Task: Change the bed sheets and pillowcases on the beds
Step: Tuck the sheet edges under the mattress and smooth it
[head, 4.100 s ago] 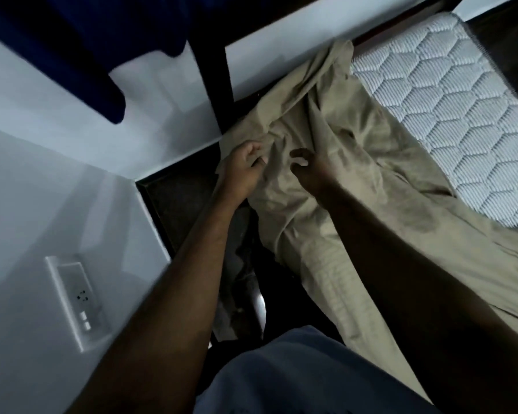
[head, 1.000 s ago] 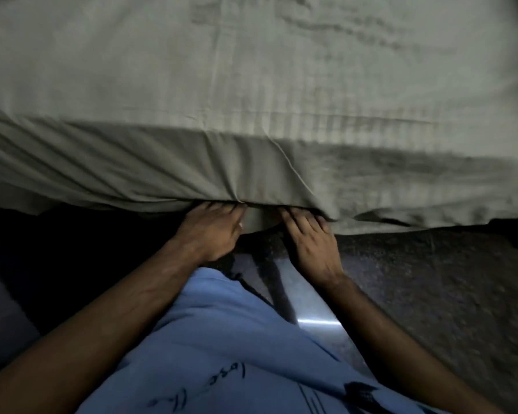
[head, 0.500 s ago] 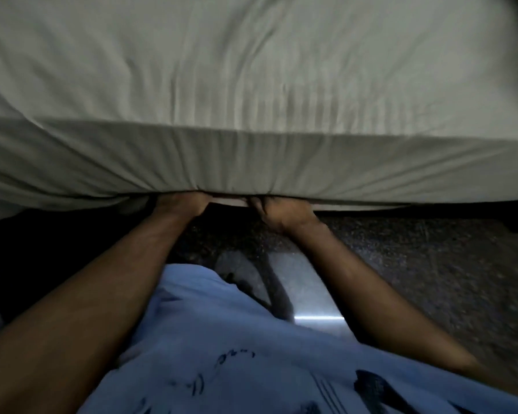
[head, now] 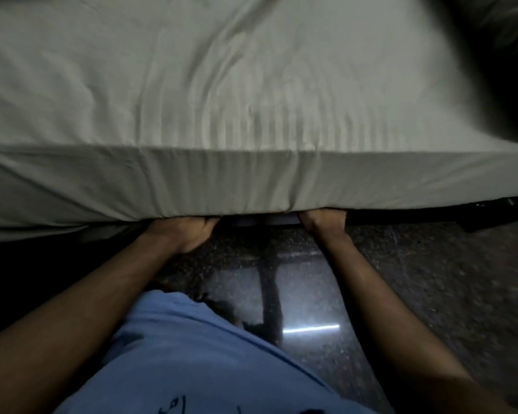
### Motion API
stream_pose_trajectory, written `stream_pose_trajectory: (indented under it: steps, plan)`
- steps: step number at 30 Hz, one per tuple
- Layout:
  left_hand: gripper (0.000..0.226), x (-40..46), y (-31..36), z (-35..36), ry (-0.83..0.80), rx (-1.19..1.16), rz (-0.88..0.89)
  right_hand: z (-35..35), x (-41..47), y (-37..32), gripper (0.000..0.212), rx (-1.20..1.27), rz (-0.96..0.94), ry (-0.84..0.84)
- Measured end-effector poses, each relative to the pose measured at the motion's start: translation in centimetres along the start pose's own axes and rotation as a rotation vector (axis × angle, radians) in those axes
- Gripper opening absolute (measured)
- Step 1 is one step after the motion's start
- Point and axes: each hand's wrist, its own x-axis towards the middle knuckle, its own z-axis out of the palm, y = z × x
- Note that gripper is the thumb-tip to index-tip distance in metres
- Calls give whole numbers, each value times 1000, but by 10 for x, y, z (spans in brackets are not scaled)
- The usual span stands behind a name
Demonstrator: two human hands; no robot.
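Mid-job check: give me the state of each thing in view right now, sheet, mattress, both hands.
Sheet: spread over the top, drawn down the near side, lightly wrinkled, its edge going under the bottom.
Mattress: covered by the sheet; only a thin strip shows between the hands.
Left hand: at the bottom edge, fingers hidden beneath.
Right hand: at the bottom edge, fingers hidden beneath.
Floor: dark, glossy, reflecting a light strip.

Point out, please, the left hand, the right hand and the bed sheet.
left hand (head: 182, 231), head view, on the back of the hand below the mattress edge.
right hand (head: 323, 221), head view, on the back of the hand.
bed sheet (head: 222, 94), head view, on its top surface.
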Motion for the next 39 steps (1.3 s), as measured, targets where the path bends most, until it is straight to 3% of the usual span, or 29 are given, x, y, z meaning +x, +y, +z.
stream_pose_trajectory:
  steps: [1, 2, 5, 7, 11, 14, 17, 19, 24, 27, 29, 30, 32, 33, 36, 39]
  plan:
    - [68, 3, 0, 5, -89, -8, -54, -3, 8, -1, 51, -4, 10, -81]
    - [77, 7, 3, 6, -6, 1, -12, -5, 11, -1, 55, -5, 26, -138]
    - [58, -16, 4, 16, 139, 220, 16, -21, -17, -9, 51, 16, 43, -221]
    - [53, -40, -7, 14, 138, 207, 21, -36, -52, -31, 36, 66, 11, -41]
    - [51, -66, -53, -9, 120, 172, -77, -58, -85, -129, 40, 306, -272, 56]
    - [54, -70, -75, -21, 24, 130, -142, -58, -62, -187, 31, 391, -411, -41]
    - [47, -89, -101, -30, 114, 17, -213, -50, -45, -214, 11, 489, -543, -67]
    - [44, -103, -124, -35, 174, -2, -270, -42, -37, -226, 2, 469, -624, 1]
    - [42, -99, -164, -46, 237, 81, -349, -33, -25, -273, 41, 481, -714, 24]
    - [62, -88, -199, -53, 218, 108, -327, -29, -11, -319, 43, 419, -839, 126]
    - [91, -85, -236, -56, 177, 119, -347, -27, -3, -354, 46, 363, -881, -93]
    - [96, -86, -248, -56, 156, 108, -353, -30, -3, -366, 47, 403, -878, -188]
    - [74, -103, -249, -58, 119, 73, -314, -51, -16, -373, 21, 421, -766, -303]
    - [61, -117, -246, -56, 148, 71, -285, -63, -23, -375, 10, 394, -797, -242]
    - [48, -163, -278, -49, 386, 147, -301, -72, -32, -382, 26, 511, -811, -197]
    - [53, -191, -321, -43, 459, 220, -385, -85, -44, -413, 35, 586, -847, -125]
